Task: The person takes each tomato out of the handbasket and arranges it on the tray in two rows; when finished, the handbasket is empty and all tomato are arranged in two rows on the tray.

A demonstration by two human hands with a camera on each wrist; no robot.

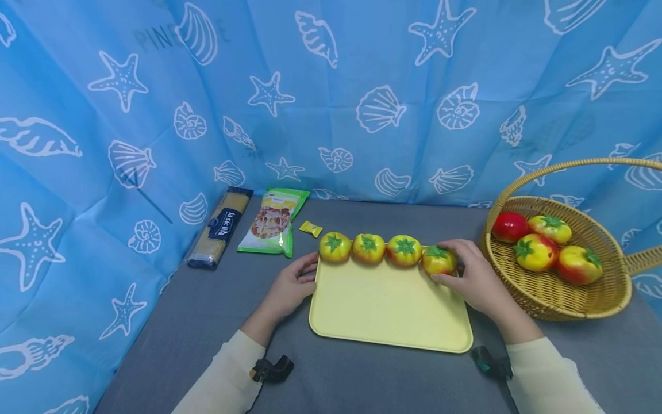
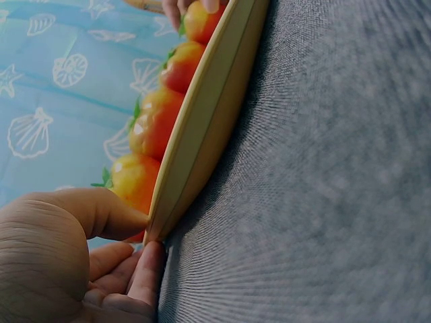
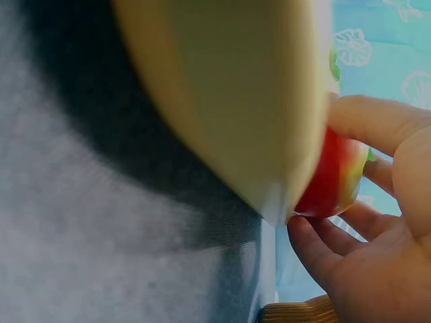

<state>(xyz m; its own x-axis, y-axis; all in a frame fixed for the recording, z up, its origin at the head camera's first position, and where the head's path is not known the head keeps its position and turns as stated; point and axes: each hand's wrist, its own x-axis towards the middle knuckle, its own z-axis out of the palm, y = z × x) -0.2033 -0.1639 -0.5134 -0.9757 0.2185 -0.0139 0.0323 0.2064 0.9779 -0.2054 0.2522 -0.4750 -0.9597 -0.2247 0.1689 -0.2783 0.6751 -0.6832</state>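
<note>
A pale yellow tray (image 1: 388, 313) lies on the grey table, with several yellow-red toy fruits with green stems in a row along its far edge. My right hand (image 1: 457, 267) grips the rightmost fruit (image 1: 437, 260) at the tray's far right corner. In the right wrist view, the fingers (image 3: 350, 121) curl round that fruit (image 3: 333, 178) beside the tray rim (image 3: 236, 101). My left hand (image 1: 305, 277) holds the tray's left edge near the leftmost fruit (image 1: 335, 247). In the left wrist view, thumb (image 2: 101, 212) and fingers pinch the tray rim (image 2: 195, 148).
A wicker basket (image 1: 558, 299) with a handle stands at the right and holds several more fruits, one all red (image 1: 510, 226). At the back left lie a spaghetti pack (image 1: 220, 227), a green snack bag (image 1: 274, 221) and a small yellow candy (image 1: 311, 229). Blue shell-print cloth surrounds the table.
</note>
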